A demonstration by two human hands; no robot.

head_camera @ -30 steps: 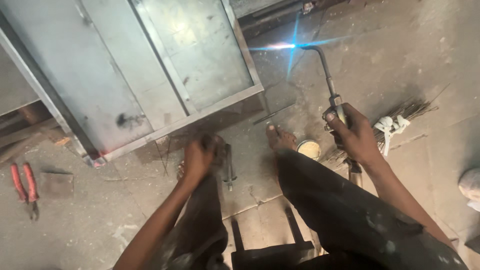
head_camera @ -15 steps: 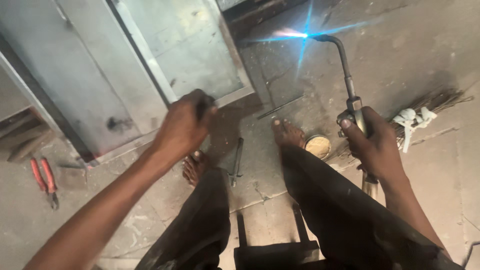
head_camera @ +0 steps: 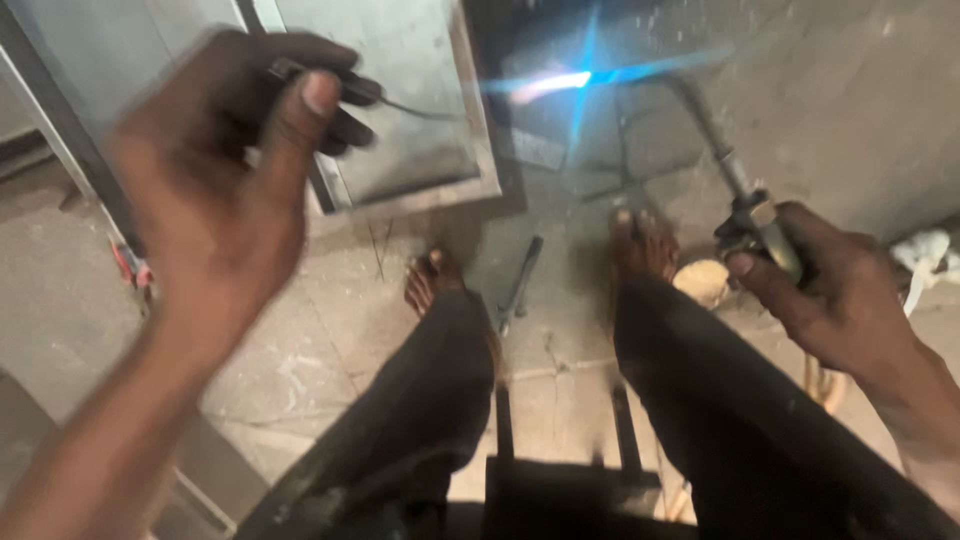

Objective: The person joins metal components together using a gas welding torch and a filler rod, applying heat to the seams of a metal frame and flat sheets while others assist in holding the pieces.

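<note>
Both hands are raised over the floor, well apart. The left hand sits at about ten o'clock, blurred, its fingers and thumb pinched round a thin grey metal filler rod. The right hand sits at about three o'clock, wrapped round the handle of a lit gas torch with a long bent metal neck.

The torch's long axis runs from the handle at three o'clock up and leftward toward twelve o'clock; its neck curves over so that the bright blue-white flame points left, toward the corner of a flat grey sheet-metal panel with a raised frame. The rod lies nearly level, its free end pointing right toward two o'clock, toward the flame; I cannot tell whether its tip touches the panel.

As I judge it, the step in hand is bringing rod and flame together at the panel's edge near twelve o'clock; the next move would call for a steadier left hand, the rod tip fed into the heated spot, and the flame held off the bare feet at the centre.

A dark slim metal tool lies on the cracked concrete floor between the feet; red-handled pliers show at nine o'clock, partly hidden by the left hand.
</note>
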